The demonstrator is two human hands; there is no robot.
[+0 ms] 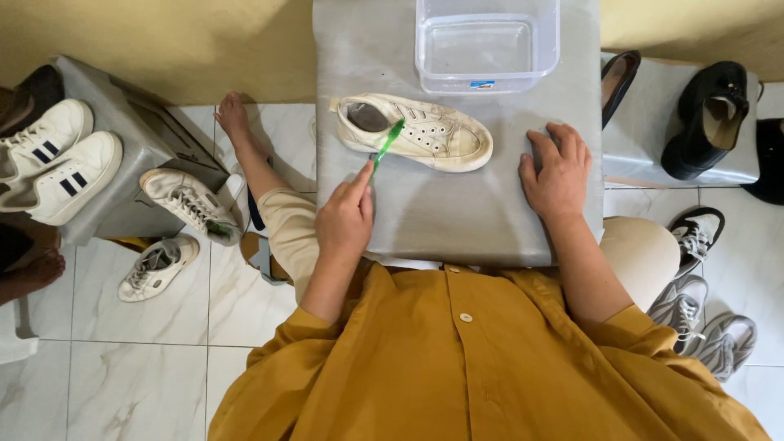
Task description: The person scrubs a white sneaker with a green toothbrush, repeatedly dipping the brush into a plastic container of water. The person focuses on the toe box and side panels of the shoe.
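A cream-white sneaker [425,133] lies on its side on the grey table [457,216], toe to the right. My left hand [345,219] grips a green toothbrush [387,144] whose head reaches the sneaker's heel opening. My right hand [558,170] rests flat on the table, fingers spread, to the right of the sneaker's toe, holding nothing. A clear plastic tub [487,45] holding what looks like water stands at the table's far edge, just behind the sneaker.
A grey stool [135,131] on the left carries white sneakers [57,159]; two worn sneakers [175,229] lie below it on the tiled floor. Black shoes [710,118] sit on a grey stool at right, grey trainers [702,318] beneath. Another person's foot [37,269] shows at far left.
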